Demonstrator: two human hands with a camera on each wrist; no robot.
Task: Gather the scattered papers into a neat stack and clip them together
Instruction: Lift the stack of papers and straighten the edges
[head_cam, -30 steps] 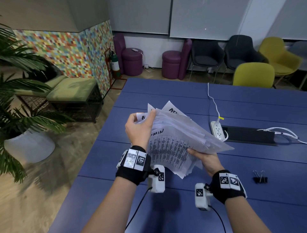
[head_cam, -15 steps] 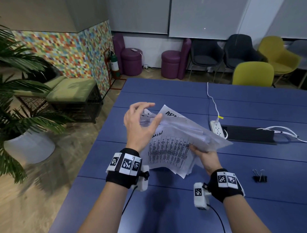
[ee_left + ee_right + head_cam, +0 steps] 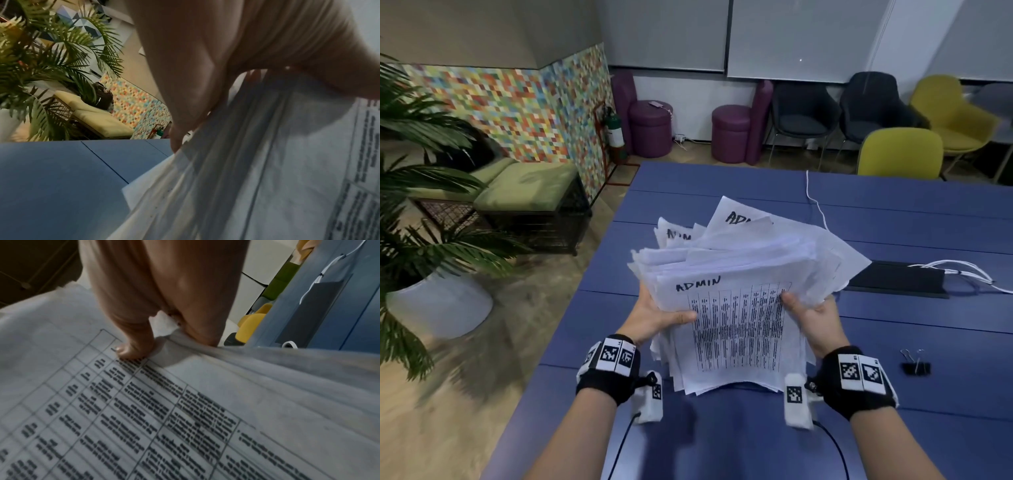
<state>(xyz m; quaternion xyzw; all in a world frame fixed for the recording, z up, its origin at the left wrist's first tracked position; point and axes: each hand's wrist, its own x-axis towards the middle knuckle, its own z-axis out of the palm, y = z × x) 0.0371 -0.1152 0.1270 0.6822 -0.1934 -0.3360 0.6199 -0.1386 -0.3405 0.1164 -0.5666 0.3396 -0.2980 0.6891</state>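
1. Papers (image 3: 736,308): one loose, uneven bundle, raised above the blue desk (image 3: 893,212) at the centre of the head view. Sheet corners fan out toward 12 and 2 o'clock, so the stack is not yet squared. The top sheet carries a printed table and the handwritten word "ADMIN".
2. Left hand (image 3: 654,317): grasps the bundle's 9 o'clock edge, thumb on the top sheet and fingers underneath. The left wrist view shows the sheet edges splayed below the palm.
3. Right hand (image 3: 816,318): grasps the 3 o'clock edge, thumb (image 3: 131,348) pressed onto the printed table, fingers under the stack.
4. Reason for the hold: opposed grips on the two side edges likely allow the sheets to be squeezed and shaken into alignment.
5. Binder clip (image 3: 916,366): black, lying on the desk at 3 o'clock of the right wrist, apart from the papers and untouched, yet within easy reach.
6. Judged status: gathering appears complete; squaring and clipping remain.
7. Other items: a white cable (image 3: 816,202) at 12 o'clock and a black desk panel (image 3: 897,282) at 2 o'clock.
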